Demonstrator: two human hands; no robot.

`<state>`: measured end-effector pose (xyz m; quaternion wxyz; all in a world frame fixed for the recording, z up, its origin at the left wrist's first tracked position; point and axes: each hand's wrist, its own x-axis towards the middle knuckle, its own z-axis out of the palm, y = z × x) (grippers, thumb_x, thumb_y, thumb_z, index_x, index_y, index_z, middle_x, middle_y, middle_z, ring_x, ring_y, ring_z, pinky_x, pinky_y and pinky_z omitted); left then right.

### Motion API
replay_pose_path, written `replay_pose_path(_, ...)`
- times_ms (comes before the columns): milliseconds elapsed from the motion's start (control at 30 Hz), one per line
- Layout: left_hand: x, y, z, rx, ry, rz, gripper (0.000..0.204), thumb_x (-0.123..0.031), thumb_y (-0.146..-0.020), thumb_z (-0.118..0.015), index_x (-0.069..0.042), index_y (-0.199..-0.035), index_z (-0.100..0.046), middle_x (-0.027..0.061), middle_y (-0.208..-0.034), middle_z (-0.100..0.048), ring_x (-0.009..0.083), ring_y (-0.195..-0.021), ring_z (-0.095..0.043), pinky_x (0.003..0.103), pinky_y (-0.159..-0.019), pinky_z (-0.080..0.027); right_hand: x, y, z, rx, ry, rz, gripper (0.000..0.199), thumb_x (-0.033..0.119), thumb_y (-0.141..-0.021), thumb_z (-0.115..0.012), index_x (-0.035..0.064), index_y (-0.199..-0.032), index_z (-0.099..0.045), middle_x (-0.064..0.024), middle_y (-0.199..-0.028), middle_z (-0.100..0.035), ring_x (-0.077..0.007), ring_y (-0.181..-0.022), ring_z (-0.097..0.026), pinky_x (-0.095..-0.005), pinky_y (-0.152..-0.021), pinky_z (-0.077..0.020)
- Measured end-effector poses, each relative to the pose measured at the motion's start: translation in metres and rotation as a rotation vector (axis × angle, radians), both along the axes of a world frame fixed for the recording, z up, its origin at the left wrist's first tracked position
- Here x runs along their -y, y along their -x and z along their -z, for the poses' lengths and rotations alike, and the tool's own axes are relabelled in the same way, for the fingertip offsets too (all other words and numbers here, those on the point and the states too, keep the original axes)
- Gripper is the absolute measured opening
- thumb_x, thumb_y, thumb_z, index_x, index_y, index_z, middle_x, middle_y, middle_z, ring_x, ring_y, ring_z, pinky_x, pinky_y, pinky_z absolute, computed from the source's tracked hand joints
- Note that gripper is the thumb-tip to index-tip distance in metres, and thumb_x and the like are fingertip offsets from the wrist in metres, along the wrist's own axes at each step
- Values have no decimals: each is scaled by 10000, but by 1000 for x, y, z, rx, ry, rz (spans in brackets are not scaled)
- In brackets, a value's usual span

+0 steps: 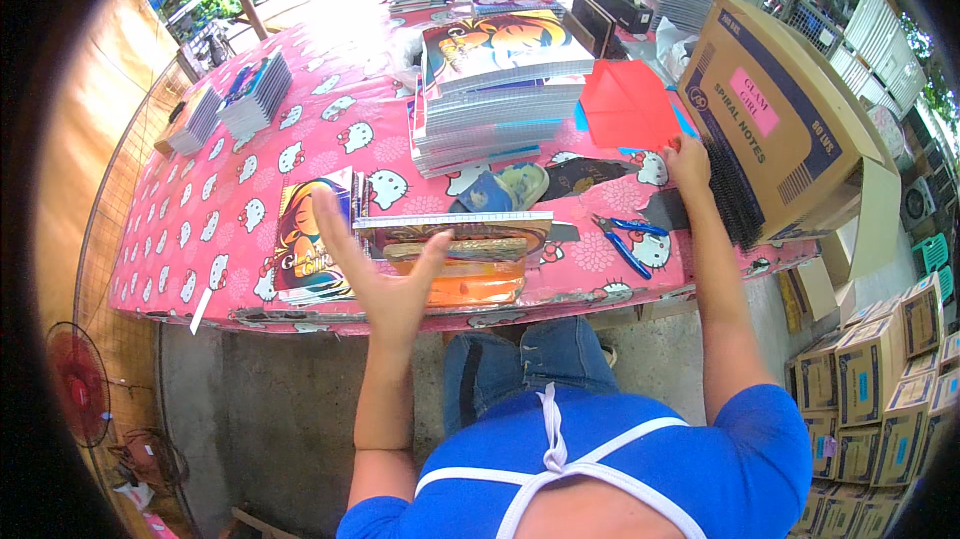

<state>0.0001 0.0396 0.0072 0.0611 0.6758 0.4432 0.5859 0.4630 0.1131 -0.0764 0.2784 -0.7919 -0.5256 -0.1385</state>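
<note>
We hold our left hand point(385, 274) spread open just left of the notebook pile point(465, 259) at the worktop's point(250, 189) near edge, our right hand point(688, 161) fingering black spiral bindings point(735, 201) right of it, and a nudge could tip that overhanging pile off.

notebook stack point(500, 89) behind wooden jig point(455, 239) | pliers point(625, 239) right | carton point(780, 114) far right

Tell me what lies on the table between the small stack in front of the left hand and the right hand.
Blue-handled pliers lie on the pink tablecloth between the stack and the right hand, in the head view.
</note>
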Motion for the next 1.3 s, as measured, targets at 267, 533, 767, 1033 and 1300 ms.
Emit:
replay_pose_path(267,7,-53,-9,-819,-35,-4,551,-299,-899,-563,-119,-1395,-405,149,-1435,-366,282,-1348,-322,503,-1106,-152,-14,18,-20,-121,341,-24,265,163,-736,-664,1,-945,-668,-222,-1007,-647,-376,-935,-630,-451,-787,-499)
replay_pose_path(533,-1,-51,-7,-380,7,233,244,-217,-786,-697,-83,-988,-668,65,-936,-655,231,-928,-601,436,-964,-318,94,184,-91,-420,-49,-945,217,57,-790,-655,28,-1005,-676,-146,-940,-630,-264,-863,-623,-342,-749,-486)
replay_pose_path(767,-4,-54,-5,-299,-41,203,181,-195,-733,-745,-66,-849,-693,63,-829,-646,219,-836,-595,377,-877,-361,85,196,-86,-424,-224,-969,237,53,-730,-741,43,-964,-701,-70,-868,-639,-153,-789,-617,-271,-670,-492)
replay_pose_path(1033,0,-54,-6,-300,-17,165,227,-225,-715,-760,-70,-864,-687,55,-815,-631,218,-840,-581,378,-878,-355,90,201,-104,-806,241,-990,192,93,-791,-664,35,-973,-639,-83,-827,-610,-207,-736,-609,-330,-655,-481)
replay_pose_path(1300,2,-50,3,-338,-31,100,246,-311,-691,-770,-124,-825,-683,25,-807,-613,206,-832,-570,455,-954,-278,98,219,-105,-280,-4,-967,174,135,-843,-618,21,-972,-591,-166,-852,-587,-340,-831,-605,-403,-691,-473)
